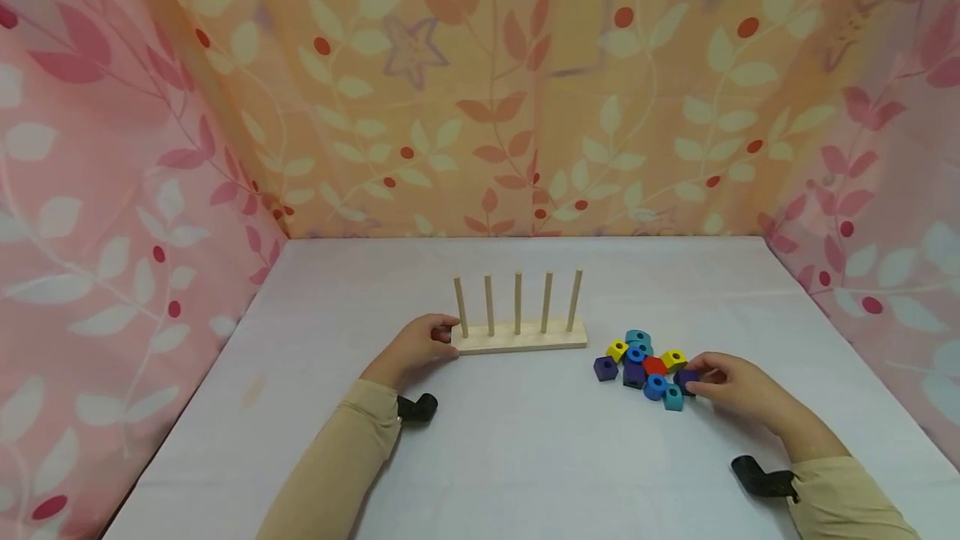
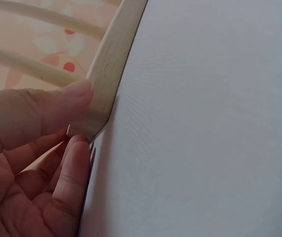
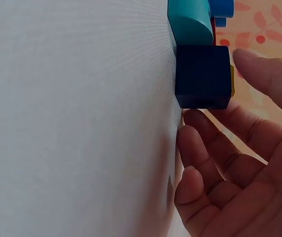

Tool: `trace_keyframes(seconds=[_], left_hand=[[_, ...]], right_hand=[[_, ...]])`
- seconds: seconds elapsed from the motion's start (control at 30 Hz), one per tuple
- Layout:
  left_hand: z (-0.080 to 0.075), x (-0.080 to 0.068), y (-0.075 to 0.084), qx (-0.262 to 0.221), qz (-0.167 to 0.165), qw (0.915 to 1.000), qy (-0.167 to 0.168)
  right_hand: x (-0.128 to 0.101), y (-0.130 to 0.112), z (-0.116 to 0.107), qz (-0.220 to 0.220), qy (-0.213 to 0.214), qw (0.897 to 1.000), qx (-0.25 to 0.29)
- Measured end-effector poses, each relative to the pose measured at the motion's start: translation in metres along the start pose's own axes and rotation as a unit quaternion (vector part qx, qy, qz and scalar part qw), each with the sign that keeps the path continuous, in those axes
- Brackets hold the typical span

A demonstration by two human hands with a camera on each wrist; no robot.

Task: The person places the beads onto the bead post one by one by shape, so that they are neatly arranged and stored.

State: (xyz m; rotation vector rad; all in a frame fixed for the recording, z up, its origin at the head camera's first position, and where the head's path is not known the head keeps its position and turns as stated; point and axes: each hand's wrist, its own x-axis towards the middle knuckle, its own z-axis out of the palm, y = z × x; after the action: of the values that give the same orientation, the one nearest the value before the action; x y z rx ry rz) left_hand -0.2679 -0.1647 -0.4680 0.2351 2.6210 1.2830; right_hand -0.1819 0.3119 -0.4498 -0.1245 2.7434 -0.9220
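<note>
Head view alone, both hands [image 1: 416, 348] [image 1: 738, 386], five pegs [image 1: 518, 302]

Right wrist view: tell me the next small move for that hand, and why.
Probably pinch the dark purple, square-sided block with the right hand: the fingers are right beside it, but the thumb appears slightly apart, so the grip looks incomplete. The left hand holds one end of the pale wooden five-peg stand, so only the right seems free for this.

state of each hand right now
Left hand: closed, holding one end of the wooden peg stand.
Right hand: open at the dark blue block, no grip visible.
</note>
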Motion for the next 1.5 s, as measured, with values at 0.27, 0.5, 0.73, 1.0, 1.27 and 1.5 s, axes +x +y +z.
trace_keyframes(seconds=[0.27, 0.5, 0.73, 1.0, 1.27, 1.5], left_hand=[[0.002, -0.005, -0.01, -0.033, 0.017, 0.9993, -0.004], [0.0, -0.01, -0.012, -0.016, 0.051, 0.9982, -0.026], [-0.004, -0.012, -0.011, 0.014, 0.08, 0.9955, -0.048], [-0.004, -0.011, -0.014, -0.015, 0.066, 0.996, -0.059], [-0.002, -0.012, -0.01, -0.036, 0.048, 0.9968, -0.053], [0.0, -0.011, -0.009, -0.023, 0.038, 0.998, -0.046]], right_hand=[[0.002, -0.001, -0.002, 0.015, -0.009, 1.0, 0.009], [0.001, -0.001, -0.001, 0.006, -0.014, 0.999, 0.041], [-0.001, -0.003, 0.0, -0.003, -0.025, 0.998, 0.057], [-0.001, -0.002, 0.001, -0.009, -0.047, 0.998, 0.039], [-0.003, -0.002, -0.005, -0.023, -0.045, 0.998, 0.024], [-0.005, -0.003, -0.014, -0.035, -0.044, 0.997, 0.061]])
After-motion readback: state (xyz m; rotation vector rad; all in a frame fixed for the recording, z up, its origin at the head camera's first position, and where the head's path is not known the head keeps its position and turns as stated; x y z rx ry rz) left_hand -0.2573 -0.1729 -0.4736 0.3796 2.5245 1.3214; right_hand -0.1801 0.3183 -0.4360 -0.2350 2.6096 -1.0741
